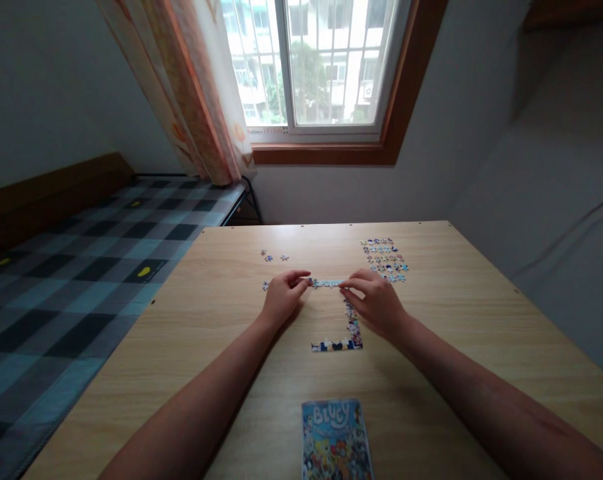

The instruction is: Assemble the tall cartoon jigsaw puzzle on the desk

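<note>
A short strip of joined puzzle pieces [326,283] lies on the wooden table [481,320], held at both ends. My left hand [283,297] pinches its left end with curled fingers. My right hand [376,300] pinches the right end between thumb and forefinger. Below the strip, an L-shaped run of assembled border pieces [349,337] goes down from my right hand and turns left along its bottom edge.
Loose puzzle pieces [385,259] lie in a cluster at the back right, and a few more pieces [273,256] at the back left. A blue puzzle box [335,440] rests at the near edge. A checked bed [71,280] stands left of the table, a window [326,67] behind.
</note>
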Motion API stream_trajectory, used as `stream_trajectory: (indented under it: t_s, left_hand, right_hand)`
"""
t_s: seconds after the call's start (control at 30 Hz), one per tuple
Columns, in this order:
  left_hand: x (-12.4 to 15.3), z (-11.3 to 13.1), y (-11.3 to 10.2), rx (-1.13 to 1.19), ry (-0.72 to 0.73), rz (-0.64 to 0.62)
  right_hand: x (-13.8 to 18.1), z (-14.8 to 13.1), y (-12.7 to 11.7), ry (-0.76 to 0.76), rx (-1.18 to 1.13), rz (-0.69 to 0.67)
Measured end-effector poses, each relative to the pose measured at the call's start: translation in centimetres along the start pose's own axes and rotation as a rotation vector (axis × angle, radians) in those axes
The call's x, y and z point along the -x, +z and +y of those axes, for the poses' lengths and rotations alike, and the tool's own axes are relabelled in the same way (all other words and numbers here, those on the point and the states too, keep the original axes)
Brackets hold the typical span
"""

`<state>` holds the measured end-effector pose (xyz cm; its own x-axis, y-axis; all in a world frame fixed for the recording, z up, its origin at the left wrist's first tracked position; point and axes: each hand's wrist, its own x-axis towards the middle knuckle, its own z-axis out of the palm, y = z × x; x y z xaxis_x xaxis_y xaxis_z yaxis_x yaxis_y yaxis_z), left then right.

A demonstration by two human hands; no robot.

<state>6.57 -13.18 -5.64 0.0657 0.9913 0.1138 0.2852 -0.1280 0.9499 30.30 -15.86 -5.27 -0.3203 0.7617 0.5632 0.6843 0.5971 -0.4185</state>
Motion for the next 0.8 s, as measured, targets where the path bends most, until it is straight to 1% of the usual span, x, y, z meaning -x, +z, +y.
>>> stream_trajectory:
  t_s: [0.1, 0.23, 0.37, 0.6, 0.8]
  left_hand:
    - [0.1, 0.1, 0.2, 0.019, -0.004, -0.002]
    - [0.1, 0.0, 0.3, -0.008, 0.013, 0.016]
    - [0.0, -0.5, 0.3, -0.045, 0.033, 0.028]
    - [0.0, -0.6, 0.2, -0.073, 0.031, 0.037]
    - [0.1, -0.2, 0.3, -0.130, 0.052, 0.024]
  right_hand:
    - [-2.0, -0.1, 0.9, -0.079, 0.002, -0.022]
    - [-3.6, -0.2, 2.6, -0.109, 0.025, -0.012]
    - [-3.5, -0.2, 3.6, -0.136, 0.073, 0.042]
    - [-3.2, 0.0, 3.5, -0.209, 0.087, 0.093]
    - [-3.2, -0.3, 4.0, -0.200, 0.099, 0.078]
